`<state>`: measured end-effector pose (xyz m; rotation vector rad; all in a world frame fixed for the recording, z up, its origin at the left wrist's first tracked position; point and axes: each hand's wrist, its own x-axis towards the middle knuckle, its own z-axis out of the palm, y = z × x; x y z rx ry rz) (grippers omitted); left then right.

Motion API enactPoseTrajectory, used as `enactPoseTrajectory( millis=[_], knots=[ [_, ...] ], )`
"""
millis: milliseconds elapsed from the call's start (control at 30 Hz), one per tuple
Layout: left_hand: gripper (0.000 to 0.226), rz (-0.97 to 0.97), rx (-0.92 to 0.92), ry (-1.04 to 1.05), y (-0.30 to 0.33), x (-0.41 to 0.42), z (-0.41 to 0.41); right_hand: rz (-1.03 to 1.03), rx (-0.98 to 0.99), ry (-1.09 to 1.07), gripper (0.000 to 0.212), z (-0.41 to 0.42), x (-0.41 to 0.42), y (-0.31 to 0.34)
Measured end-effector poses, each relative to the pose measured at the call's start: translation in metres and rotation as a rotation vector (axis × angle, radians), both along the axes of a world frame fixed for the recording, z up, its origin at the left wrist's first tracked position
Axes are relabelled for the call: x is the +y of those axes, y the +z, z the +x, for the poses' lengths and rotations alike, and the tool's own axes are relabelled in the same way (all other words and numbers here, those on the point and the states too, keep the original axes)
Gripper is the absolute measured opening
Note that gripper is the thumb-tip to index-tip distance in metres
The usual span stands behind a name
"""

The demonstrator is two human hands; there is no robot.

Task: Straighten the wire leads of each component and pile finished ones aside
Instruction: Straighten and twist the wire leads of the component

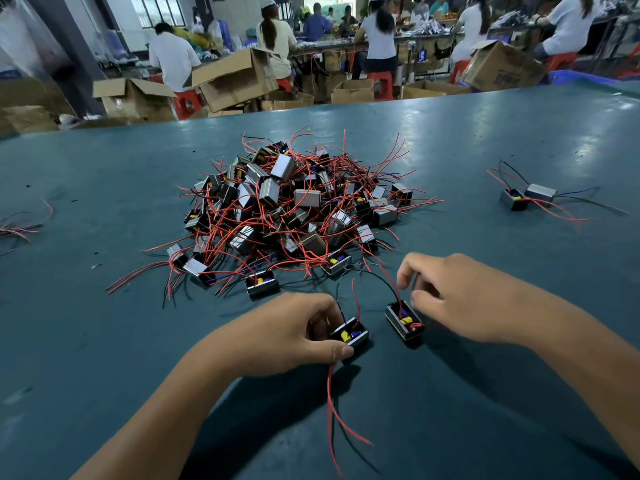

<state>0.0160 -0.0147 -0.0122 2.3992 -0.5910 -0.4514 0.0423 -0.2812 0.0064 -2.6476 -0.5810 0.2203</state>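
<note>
At the far left edge of the teal table (104, 341) we see a few loose wire leads (17, 230), red and dark, lying flat. In the middle, further from us, sits the big tangled pile of components (294, 206): small metal-cased blocks with red, black and blue leads sticking out in all directions. One component (262, 285) lies at the near edge of that pile, open side up, just beyond our left hand.

Our left hand (287, 334) rests on the table near us and grips a component (349, 336) between the curled fingers on its far side and the thumb on its near side. Yellow and blue parts show in its open top. Its red and black leads (334, 410) trail toward us across the table, and shorter ones rise on the far side.

Just to the right, a second component (404, 321) stands on the table apart from the first. Our right hand (460, 296) is at its right side with fingers curled, thumb and forefinger close together near its black lead (381, 277), which arches up from the case; we cannot tell whether they actually pinch it.

Far right, well apart from everything else, two components (528, 197) lie touching each other, their leads (568, 206) spread along the table.
</note>
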Motion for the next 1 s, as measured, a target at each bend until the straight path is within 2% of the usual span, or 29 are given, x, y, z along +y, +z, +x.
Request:
enactPoseTrajectory(
  millis=[33, 100, 167, 267, 367, 467, 533, 600, 667, 833, 933, 1000],
  knots=[
    [0.027, 0.018, -0.021, 0.007, 0.0, -0.002, -0.001, 0.023, 0.03, 0.012, 0.009, -0.002, 0.001, 0.001],
    [0.032, 0.105, -0.082, 0.02, 0.001, -0.006, -0.003, 0.035, 0.045, 0.015, 0.026, -0.007, 0.005, 0.001],
    [0.041, 0.219, -0.154, 0.041, 0.001, -0.012, -0.006, -0.048, -0.006, 0.017, 0.041, -0.011, 0.011, -0.002],
    [0.048, 0.264, -0.221, 0.118, -0.002, -0.02, -0.007, -0.106, -0.044, 0.034, 0.04, -0.014, 0.017, -0.006],
    [0.054, 0.234, -0.273, 0.197, -0.008, -0.026, -0.006, -0.079, -0.013, 0.033, 0.038, -0.015, 0.019, -0.005],
    [0.066, 0.194, -0.271, 0.187, -0.01, -0.028, -0.007, -0.019, -0.042, 0.012, 0.038, -0.017, 0.025, -0.009],
    [0.059, 0.108, -0.178, 0.153, -0.008, -0.026, -0.007, 0.006, -0.062, 0.001, 0.036, -0.016, 0.027, -0.012],
    [0.037, 0.04, -0.092, 0.106, -0.007, -0.023, -0.006, 0.023, -0.068, 0.004, 0.032, -0.015, 0.026, -0.012],
    [0.026, 0.032, -0.075, 0.054, -0.006, -0.021, -0.005, 0.031, -0.06, 0.018, 0.029, -0.014, 0.025, -0.012],
    [0.033, 0.089, -0.168, 0.036, -0.009, -0.022, -0.004, 0.052, -0.079, 0.025, 0.04, -0.017, 0.027, -0.008],
    [0.035, 0.173, -0.24, 0.08, -0.014, -0.026, -0.004, -0.09, -0.187, 0.0, 0.053, -0.023, 0.034, -0.011],
    [0.038, 0.19, -0.271, 0.089, -0.015, -0.028, -0.003, -0.177, -0.251, -0.012, 0.053, -0.025, 0.038, -0.012]
  ],
)
